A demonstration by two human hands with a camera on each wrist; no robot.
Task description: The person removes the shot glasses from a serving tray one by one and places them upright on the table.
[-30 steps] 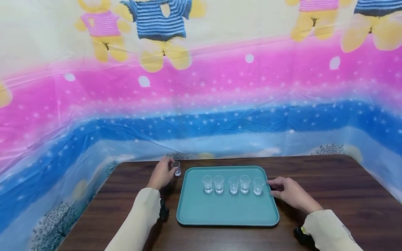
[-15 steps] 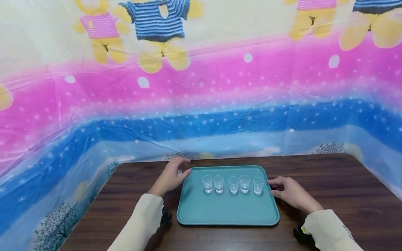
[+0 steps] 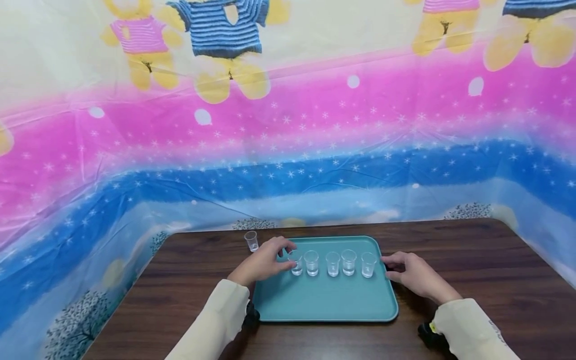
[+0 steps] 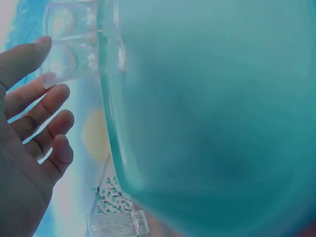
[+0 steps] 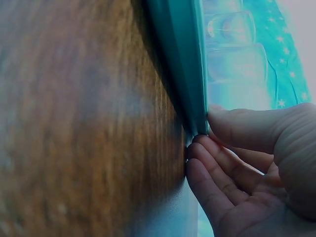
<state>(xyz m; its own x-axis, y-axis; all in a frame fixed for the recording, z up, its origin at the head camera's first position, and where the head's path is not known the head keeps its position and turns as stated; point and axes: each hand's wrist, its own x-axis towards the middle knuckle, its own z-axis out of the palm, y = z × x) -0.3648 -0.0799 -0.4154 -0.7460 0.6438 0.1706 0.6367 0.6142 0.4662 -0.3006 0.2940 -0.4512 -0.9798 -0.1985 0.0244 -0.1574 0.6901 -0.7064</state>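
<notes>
Several clear shot glasses [image 3: 333, 264] stand upright in a row on the teal tray [image 3: 328, 302]. My left hand [image 3: 265, 262] reaches over the tray's left edge to the leftmost shot glass [image 3: 297, 269]. In the left wrist view its thumb and index fingertip lie at opposite sides of that glass's [image 4: 74, 59] rim, other fingers spread. Another shot glass [image 3: 252, 242] stands on the table, behind and left of the tray. On the right, my right hand [image 3: 418, 277] pinches the tray's edge [image 5: 197, 74], thumb at the rim and fingers lower down against the side.
The tray lies on a dark wooden table [image 3: 180, 290], whose far edge runs close behind it. A printed curtain [image 3: 288, 150] with pink and blue bands hangs behind the table and round its sides.
My left hand has let go of the shot glass behind the tray's left corner and moved right to the leftmost glass on the tray. My right hand stays at the tray's edge.
</notes>
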